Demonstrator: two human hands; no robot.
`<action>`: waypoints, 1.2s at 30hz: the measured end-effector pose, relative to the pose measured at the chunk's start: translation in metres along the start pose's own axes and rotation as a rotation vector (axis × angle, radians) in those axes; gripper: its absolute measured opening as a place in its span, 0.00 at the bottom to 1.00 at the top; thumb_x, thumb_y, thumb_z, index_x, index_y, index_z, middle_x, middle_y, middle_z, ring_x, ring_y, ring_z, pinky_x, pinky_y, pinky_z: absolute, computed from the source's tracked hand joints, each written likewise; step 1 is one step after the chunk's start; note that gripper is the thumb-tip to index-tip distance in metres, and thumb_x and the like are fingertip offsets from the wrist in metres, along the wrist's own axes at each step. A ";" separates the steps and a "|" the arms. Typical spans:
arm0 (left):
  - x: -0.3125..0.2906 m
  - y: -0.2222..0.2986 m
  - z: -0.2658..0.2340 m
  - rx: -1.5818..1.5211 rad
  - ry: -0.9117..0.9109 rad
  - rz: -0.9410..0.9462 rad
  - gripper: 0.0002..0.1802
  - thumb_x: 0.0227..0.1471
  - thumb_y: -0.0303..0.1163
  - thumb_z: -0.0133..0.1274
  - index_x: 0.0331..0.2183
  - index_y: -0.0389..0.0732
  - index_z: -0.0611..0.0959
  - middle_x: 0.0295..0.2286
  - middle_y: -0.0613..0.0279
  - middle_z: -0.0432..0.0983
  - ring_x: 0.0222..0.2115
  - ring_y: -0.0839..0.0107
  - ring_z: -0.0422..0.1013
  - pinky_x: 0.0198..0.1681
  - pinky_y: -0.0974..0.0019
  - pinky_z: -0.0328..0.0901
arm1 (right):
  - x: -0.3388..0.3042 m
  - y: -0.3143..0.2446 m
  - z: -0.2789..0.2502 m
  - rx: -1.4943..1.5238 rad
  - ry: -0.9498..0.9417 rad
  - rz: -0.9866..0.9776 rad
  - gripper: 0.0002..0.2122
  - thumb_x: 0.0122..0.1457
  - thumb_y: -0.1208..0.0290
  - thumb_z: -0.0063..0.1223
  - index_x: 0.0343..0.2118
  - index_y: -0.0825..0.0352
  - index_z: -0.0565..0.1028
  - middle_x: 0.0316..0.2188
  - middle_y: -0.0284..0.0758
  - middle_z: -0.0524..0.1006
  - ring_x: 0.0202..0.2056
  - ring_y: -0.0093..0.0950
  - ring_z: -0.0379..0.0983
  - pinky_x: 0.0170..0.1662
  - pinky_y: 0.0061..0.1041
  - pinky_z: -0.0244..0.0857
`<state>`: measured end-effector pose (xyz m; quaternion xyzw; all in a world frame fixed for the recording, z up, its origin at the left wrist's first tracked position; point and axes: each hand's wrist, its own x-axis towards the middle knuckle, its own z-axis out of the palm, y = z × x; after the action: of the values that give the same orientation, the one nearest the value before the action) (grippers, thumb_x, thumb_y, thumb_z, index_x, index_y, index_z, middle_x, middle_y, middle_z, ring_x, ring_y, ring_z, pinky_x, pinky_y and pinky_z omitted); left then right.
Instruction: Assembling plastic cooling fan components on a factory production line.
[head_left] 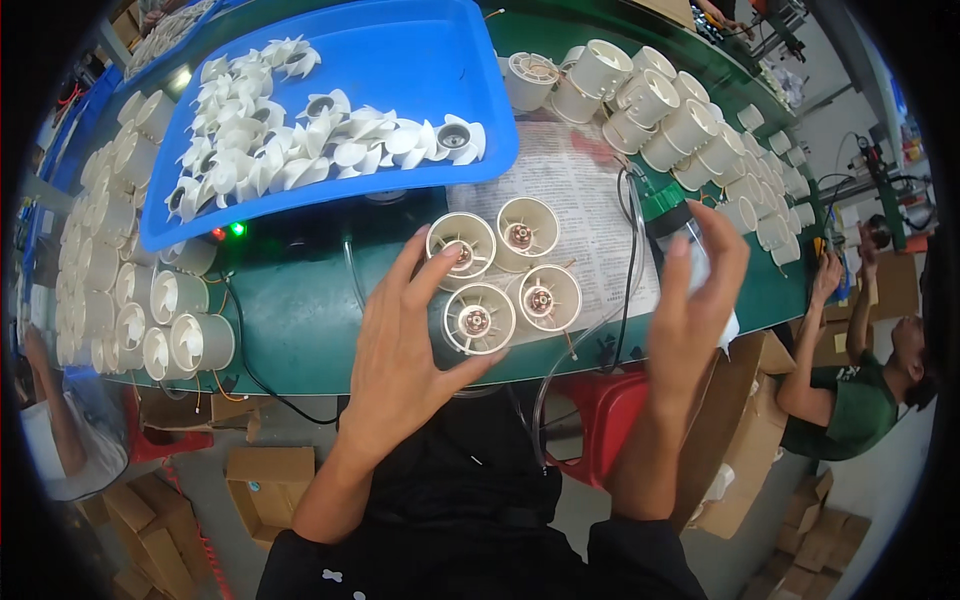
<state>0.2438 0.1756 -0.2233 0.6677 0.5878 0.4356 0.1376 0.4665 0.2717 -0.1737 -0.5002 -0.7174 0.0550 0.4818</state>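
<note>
Several round cream-white fan housings (527, 234) stand close together in front of me, open ends up, with copper-coloured parts at their centres. My left hand (395, 345) spans the left side of this cluster. Its index finger reaches over the rim of the upper left housing (470, 222), and its thumb lies along the lower left housing (479, 318). To the right of the cluster, my right hand (688, 300) is wrapped round a clear dispensing syringe (694, 262) with a green cap (664, 208). A thin tube runs from the cap. The syringe's lower end is partly behind my fingers.
A blue tray (490, 120) of white fan impellers (330, 140) stands at the back left. More housings crowd the left (105, 250) and back right (690, 125) of the green table (290, 340). Newspaper (575, 190) lies under the work. People sit at both sides; a red stool (600, 415) stands below.
</note>
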 end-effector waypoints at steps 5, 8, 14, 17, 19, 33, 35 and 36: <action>-0.001 -0.002 0.001 -0.050 0.019 0.011 0.54 0.34 0.34 0.73 0.60 0.46 0.61 0.61 0.43 0.55 0.57 0.45 0.61 0.58 0.49 0.58 | 0.021 0.054 -0.024 -0.714 -0.351 -0.028 0.30 0.54 0.59 0.63 0.57 0.66 0.67 0.44 0.47 0.73 0.46 0.45 0.69 0.50 0.36 0.63; -0.004 -0.007 0.002 -0.085 0.038 0.038 0.50 0.34 0.35 0.74 0.56 0.44 0.62 0.61 0.42 0.55 0.57 0.43 0.61 0.59 0.49 0.57 | 0.038 0.080 -0.021 -0.582 -0.458 0.013 0.30 0.53 0.59 0.64 0.55 0.69 0.69 0.40 0.49 0.77 0.41 0.46 0.74 0.45 0.34 0.67; -0.001 -0.003 0.001 -0.084 0.028 0.010 0.40 0.35 0.41 0.74 0.45 0.41 0.68 0.62 0.42 0.55 0.59 0.43 0.60 0.59 0.50 0.57 | 0.081 0.116 -0.108 0.759 -0.189 0.194 0.27 0.57 0.50 0.57 0.48 0.72 0.71 0.40 0.39 0.76 0.40 0.33 0.73 0.49 0.30 0.68; -0.003 -0.004 0.000 -0.017 0.017 -0.007 0.37 0.35 0.42 0.73 0.44 0.41 0.71 0.62 0.41 0.55 0.59 0.43 0.60 0.60 0.50 0.57 | 0.086 0.049 -0.087 1.177 0.155 0.287 0.37 0.52 0.48 0.63 0.53 0.77 0.66 0.46 0.44 0.70 0.50 0.37 0.66 0.61 0.37 0.58; -0.004 -0.005 -0.003 -0.012 0.005 -0.031 0.35 0.36 0.42 0.73 0.44 0.40 0.73 0.63 0.42 0.54 0.59 0.44 0.60 0.60 0.50 0.57 | 0.101 0.033 -0.065 1.497 -0.104 0.288 0.38 0.53 0.49 0.62 0.56 0.76 0.62 0.43 0.44 0.72 0.47 0.38 0.68 0.62 0.40 0.57; -0.006 -0.008 -0.004 -0.069 0.021 -0.014 0.33 0.37 0.40 0.72 0.43 0.38 0.74 0.61 0.43 0.56 0.59 0.46 0.59 0.60 0.50 0.57 | 0.056 -0.055 0.013 1.464 -0.522 0.158 0.41 0.50 0.57 0.59 0.63 0.73 0.53 0.42 0.36 0.64 0.42 0.29 0.63 0.53 0.35 0.55; -0.006 -0.009 -0.003 -0.082 0.026 0.003 0.32 0.38 0.40 0.72 0.42 0.38 0.73 0.61 0.42 0.55 0.60 0.46 0.59 0.60 0.49 0.57 | 0.050 -0.059 0.016 1.368 -0.411 0.243 0.37 0.51 0.56 0.58 0.60 0.71 0.57 0.41 0.36 0.65 0.42 0.30 0.63 0.53 0.35 0.56; -0.006 -0.009 -0.003 -0.083 0.028 -0.002 0.32 0.38 0.40 0.72 0.42 0.38 0.73 0.61 0.42 0.55 0.60 0.46 0.59 0.60 0.49 0.57 | 0.051 -0.057 0.016 1.367 -0.416 0.246 0.37 0.51 0.56 0.58 0.60 0.71 0.57 0.41 0.36 0.65 0.42 0.30 0.63 0.53 0.35 0.56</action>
<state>0.2362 0.1716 -0.2298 0.6546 0.5720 0.4687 0.1573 0.4150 0.2898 -0.1179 -0.1434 -0.5381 0.6392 0.5304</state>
